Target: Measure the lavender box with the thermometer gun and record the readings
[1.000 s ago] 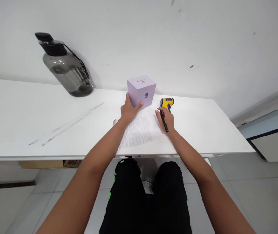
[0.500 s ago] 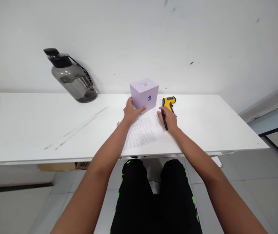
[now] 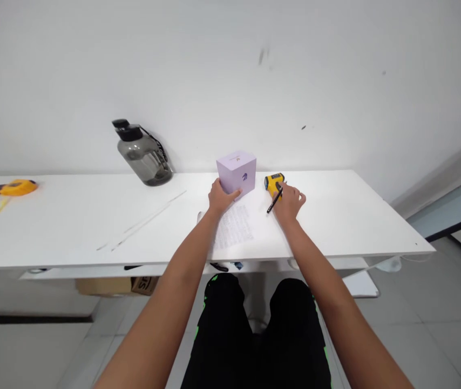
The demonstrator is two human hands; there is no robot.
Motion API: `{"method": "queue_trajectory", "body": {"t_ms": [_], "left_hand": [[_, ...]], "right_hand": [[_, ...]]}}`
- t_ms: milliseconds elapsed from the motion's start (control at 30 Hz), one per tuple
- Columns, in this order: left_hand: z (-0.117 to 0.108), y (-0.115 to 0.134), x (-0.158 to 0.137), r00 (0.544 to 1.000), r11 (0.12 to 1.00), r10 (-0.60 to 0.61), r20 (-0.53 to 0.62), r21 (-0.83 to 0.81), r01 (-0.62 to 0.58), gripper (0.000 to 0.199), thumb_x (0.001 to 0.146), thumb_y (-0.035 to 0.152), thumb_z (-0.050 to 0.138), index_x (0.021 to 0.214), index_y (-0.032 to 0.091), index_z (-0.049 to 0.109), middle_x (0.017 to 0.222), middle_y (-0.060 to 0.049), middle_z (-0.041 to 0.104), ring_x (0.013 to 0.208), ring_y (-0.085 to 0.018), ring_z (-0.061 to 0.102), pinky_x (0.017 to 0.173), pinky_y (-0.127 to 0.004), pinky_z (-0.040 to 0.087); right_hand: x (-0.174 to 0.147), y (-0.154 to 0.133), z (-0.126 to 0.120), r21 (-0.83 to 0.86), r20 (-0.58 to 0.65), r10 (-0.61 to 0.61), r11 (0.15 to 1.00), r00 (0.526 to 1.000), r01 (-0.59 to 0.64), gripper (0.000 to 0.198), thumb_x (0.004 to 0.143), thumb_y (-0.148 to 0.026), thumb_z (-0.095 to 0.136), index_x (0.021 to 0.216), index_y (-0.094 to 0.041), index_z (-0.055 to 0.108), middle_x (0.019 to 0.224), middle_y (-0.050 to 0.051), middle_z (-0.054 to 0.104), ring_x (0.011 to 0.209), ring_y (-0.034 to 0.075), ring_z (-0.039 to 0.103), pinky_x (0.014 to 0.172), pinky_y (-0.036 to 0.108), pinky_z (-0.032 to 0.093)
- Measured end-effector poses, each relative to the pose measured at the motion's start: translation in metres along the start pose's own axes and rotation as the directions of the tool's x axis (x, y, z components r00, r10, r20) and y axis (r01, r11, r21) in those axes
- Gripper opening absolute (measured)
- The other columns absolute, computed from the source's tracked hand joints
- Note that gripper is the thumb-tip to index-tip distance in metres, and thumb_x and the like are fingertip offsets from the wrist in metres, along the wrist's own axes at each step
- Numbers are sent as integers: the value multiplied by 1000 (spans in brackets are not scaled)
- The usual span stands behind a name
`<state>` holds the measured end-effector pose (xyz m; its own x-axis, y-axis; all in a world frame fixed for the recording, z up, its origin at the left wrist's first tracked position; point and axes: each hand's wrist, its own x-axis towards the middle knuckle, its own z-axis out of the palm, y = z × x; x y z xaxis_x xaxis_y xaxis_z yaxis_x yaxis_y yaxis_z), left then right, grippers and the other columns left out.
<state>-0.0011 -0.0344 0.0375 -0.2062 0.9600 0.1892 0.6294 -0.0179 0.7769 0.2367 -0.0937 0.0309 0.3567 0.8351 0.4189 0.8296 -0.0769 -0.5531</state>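
My left hand (image 3: 221, 197) is wrapped round the lower left side of a lilac box (image 3: 236, 175), its thumb across the front near the bottom edge. The box stands upright on the table, with a small dark logo on its front. A sheet of paper (image 3: 234, 229) covered in lines of writing lies before it, partly under my left wrist. In my right hand (image 3: 289, 204) is a black pen (image 3: 275, 200), slanting down to the left. That hand is right beside a yellow and black infrared thermometer gun (image 3: 273, 181) and hides part of its handle.
A grey see-through water bottle (image 3: 145, 159) with a black lid stands against the wall to the left. Farther left on the white table (image 3: 68, 216) lies a yellow tape measure (image 3: 19, 187) beside a dark, blurred object. Below the tabletop is a cardboard box (image 3: 104, 286).
My right hand has turned, so the pen now slants down to the left instead of to the right. My left hand stays on the box. The view has shifted, bringing the tape measure into sight.
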Motion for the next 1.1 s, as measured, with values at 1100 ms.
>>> {"method": "queue_trajectory", "body": {"t_ms": [1100], "left_hand": [[-11,21,-63,987,972,117,113,191,-137,70,88,65,87,138,26,58,144,-18,76,131,-42,77,107,-51,62]], "right_hand": [[10,5,-10,29,347,67,996,936,-82,70,107,-37,62,173,-25,44,168,17,68,158,32,60,141,72,20]]}}
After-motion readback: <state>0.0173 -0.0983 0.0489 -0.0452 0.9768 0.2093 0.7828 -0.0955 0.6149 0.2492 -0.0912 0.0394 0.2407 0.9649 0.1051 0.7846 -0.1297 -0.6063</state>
